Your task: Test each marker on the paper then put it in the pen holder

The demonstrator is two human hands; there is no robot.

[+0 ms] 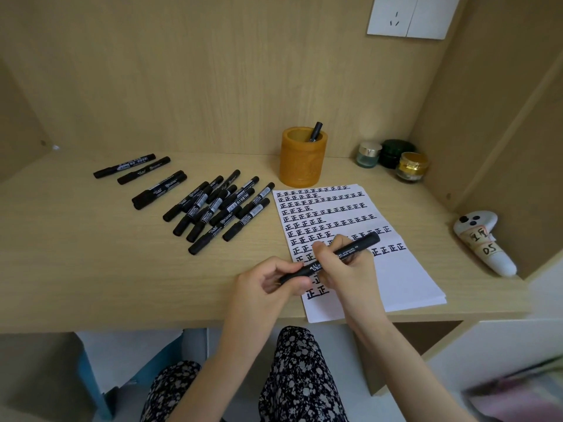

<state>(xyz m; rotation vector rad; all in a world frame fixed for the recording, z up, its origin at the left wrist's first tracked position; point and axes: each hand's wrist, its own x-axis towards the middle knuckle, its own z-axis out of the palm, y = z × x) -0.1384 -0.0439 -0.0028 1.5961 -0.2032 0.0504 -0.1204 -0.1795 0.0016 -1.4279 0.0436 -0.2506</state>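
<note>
Both my hands hold one black marker slantwise above the lower part of the white paper. My left hand pinches its lower left end, and my right hand grips its middle. The paper carries rows of black written characters. An orange-brown pen holder stands behind the paper with one black marker leaning in it. Several black capped markers lie in a loose pile left of the paper, with more markers spread farther left.
Three small jars stand in the back right corner. A white controller with paper labels lies at the right near the side wall. The wooden desk ends just under my wrists. A wall socket is above.
</note>
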